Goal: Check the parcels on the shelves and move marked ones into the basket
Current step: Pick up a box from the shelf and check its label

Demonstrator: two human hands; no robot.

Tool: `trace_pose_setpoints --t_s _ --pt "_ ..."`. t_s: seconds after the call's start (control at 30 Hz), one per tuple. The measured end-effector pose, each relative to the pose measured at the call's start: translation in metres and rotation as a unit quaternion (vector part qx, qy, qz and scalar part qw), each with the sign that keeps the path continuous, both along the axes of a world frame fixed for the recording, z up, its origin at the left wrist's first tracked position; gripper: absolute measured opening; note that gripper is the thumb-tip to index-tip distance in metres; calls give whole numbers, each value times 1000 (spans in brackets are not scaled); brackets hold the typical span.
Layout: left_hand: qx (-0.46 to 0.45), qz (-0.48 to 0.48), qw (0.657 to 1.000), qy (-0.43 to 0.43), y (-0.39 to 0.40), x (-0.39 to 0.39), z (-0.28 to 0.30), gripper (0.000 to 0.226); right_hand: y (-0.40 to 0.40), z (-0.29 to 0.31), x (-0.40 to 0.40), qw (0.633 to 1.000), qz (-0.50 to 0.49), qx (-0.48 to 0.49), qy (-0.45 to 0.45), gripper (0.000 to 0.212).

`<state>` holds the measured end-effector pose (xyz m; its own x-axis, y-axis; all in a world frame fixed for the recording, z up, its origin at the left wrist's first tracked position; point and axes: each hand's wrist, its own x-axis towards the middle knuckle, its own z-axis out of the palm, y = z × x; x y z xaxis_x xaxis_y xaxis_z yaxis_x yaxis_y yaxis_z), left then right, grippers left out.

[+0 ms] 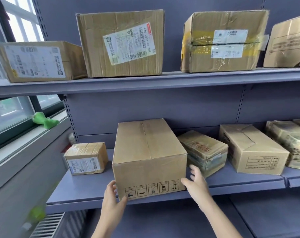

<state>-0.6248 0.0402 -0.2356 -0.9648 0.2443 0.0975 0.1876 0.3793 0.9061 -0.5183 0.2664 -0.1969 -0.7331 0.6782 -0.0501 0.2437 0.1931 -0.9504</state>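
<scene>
Step in hand: checking the box (149,158) on the lower shelf (80,191). Left hand (111,198) and right hand (197,184) flank its front corners, fingers spread, touching, not clamped. Long axis runs back toward the shelf's rear wall; pictogram end faces the person. Next, likely: grip both sides, turn it to find any mark.

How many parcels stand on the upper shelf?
4: a flat one at the left, a tall one, a taped one, and one cut off by the right edge; more may lie beyond.
</scene>
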Motion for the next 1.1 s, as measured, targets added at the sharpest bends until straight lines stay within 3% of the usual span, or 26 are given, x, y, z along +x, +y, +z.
trace_pose_setpoints --t_s 0.13,0.27,0.43,0.67,0.83,0.97,1.1 --pt "36 -5 999 -5 -2 1 -2 54 -4 -2 -12 998 54 -16 -37 54" --pt "90 -18 995 -38 -7 14 6 53 -9 -8 -7 998 52 -28 -12 50" --pt "149 -35 988 1 -18 27 33 49 -23 2 18 991 41 -61 114 70" --pt "240 -63 965 89 -28 35 92 68 -35 46 37 962 55 -33 266 80" --pt "153 -95 966 185 -33 22 130 72 -37 88 39 949 82 10 305 75" --pt "176 -98 958 203 -30 10 137 89 -37 102 32 947 65 31 314 80" --pt "223 -91 950 199 -24 4 142 83 -33 108 31 945 45 55 320 91"
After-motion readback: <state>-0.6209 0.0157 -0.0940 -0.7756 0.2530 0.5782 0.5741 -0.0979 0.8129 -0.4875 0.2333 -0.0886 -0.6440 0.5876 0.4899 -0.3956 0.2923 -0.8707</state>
